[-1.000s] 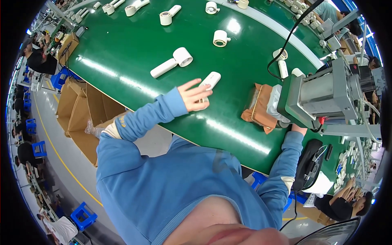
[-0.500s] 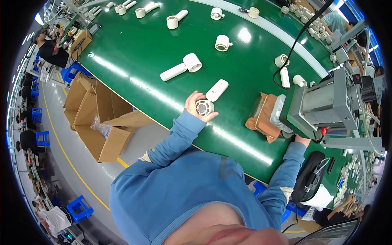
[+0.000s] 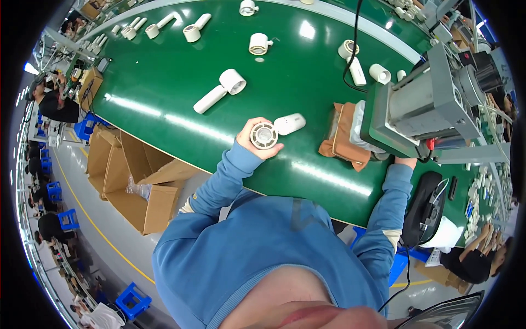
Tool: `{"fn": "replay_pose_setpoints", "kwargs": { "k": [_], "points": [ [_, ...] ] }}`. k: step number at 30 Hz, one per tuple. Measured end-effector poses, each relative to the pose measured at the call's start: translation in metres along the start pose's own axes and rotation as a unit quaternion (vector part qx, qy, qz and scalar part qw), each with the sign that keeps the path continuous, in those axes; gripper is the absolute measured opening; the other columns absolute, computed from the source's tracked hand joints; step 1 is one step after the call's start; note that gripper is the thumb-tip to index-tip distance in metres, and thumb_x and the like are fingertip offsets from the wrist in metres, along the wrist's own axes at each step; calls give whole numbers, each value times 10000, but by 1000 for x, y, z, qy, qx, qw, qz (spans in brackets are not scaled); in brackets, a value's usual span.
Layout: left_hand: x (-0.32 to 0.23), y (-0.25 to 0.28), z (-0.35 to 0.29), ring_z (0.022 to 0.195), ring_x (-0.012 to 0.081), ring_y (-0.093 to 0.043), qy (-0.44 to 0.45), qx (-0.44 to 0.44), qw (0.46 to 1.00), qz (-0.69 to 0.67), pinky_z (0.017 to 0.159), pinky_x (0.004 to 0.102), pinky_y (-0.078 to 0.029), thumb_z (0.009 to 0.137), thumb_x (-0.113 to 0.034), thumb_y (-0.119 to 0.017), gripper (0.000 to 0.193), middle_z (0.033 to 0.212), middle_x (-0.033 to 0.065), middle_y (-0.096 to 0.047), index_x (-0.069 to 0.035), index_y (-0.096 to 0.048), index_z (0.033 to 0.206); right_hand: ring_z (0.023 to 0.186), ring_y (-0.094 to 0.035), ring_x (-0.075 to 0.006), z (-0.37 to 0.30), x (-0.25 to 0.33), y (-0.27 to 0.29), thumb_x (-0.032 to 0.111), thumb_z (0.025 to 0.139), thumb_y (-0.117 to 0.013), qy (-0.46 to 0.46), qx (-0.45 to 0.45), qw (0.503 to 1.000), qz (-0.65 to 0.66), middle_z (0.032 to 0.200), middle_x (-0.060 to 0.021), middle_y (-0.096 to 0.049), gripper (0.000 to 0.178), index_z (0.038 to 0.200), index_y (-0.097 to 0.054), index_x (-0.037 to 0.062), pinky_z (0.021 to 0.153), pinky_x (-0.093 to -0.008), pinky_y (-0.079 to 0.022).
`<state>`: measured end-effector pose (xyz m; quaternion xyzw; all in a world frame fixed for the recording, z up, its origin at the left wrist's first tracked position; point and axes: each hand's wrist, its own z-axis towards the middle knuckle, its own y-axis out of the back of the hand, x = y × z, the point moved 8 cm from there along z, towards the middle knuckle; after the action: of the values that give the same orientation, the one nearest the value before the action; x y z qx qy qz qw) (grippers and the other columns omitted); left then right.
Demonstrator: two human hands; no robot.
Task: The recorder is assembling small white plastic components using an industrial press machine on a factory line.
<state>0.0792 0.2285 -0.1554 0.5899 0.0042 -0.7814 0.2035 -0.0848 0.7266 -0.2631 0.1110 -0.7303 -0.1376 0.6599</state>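
My left hand [image 3: 249, 138] is closed around the round head of a white handheld fan [image 3: 290, 124]. The head's open ring faces up at me, and the handle sticks out to the right, over the green table. My right hand [image 3: 405, 162] is at the base of a grey press machine [image 3: 419, 109], at the right. Its fingers are hidden behind the machine, so whether it holds anything does not show. Left of the press lies a brown cloth-like bundle [image 3: 346, 137]. Beyond my left hand, another white handheld fan [image 3: 220, 91] lies on the table.
More white fans and fan heads [image 3: 259, 44] stand across the green table [image 3: 159, 82]. A black cable [image 3: 350, 55] hangs down before the press. An open cardboard box [image 3: 131, 181] sits left of the table. A black case [image 3: 424, 211] lies by my right forearm.
The held fan has turned, its handle swinging from up-right to nearly straight right. My view has shifted, so the table items appear further left. My right hand stays by the press.
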Motion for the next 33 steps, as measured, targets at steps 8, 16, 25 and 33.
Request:
{"fn": "replay_pose_setpoints", "kwargs": {
  "k": [8,16,25,33],
  "points": [
    [9,33,28,767,225,-642,-142,182,940,252,1016,422,-430,534,-105,-753,487,870,48,-650,-60,-592,991,1331,-339,-291,5,-10,-1,596,831,-442,-37,-11,999,27,1460,-65,-360,747,1438,-292,188,1058,-556,-271],
    [-3,-34,72,961,227,-656,-90,227,960,-134,855,275,-521,580,24,-683,544,1065,140,-678,-35,-523,1097,1349,-311,-298,12,-15,0,644,823,-407,-55,-14,997,52,1480,-57,-332,775,1453,-264,216,1055,-591,-254],
    [0,-111,85,984,257,-643,-57,275,934,-222,883,314,-507,603,20,-675,562,1060,141,-662,-52,-511,1135,1370,-280,-306,29,-16,-5,699,814,-368,-37,-2,996,81,1502,-48,-299,807,1469,-231,247,1052,-630,-235],
    [-3,-137,86,895,189,-630,-85,335,932,-112,846,288,-506,588,-2,-712,508,1025,71,-656,-68,-557,1067,1389,-252,-313,8,-20,-7,747,807,-333,-31,30,991,129,1522,-40,-270,835,1483,-203,274,1049,-665,-219]
  ]
}}
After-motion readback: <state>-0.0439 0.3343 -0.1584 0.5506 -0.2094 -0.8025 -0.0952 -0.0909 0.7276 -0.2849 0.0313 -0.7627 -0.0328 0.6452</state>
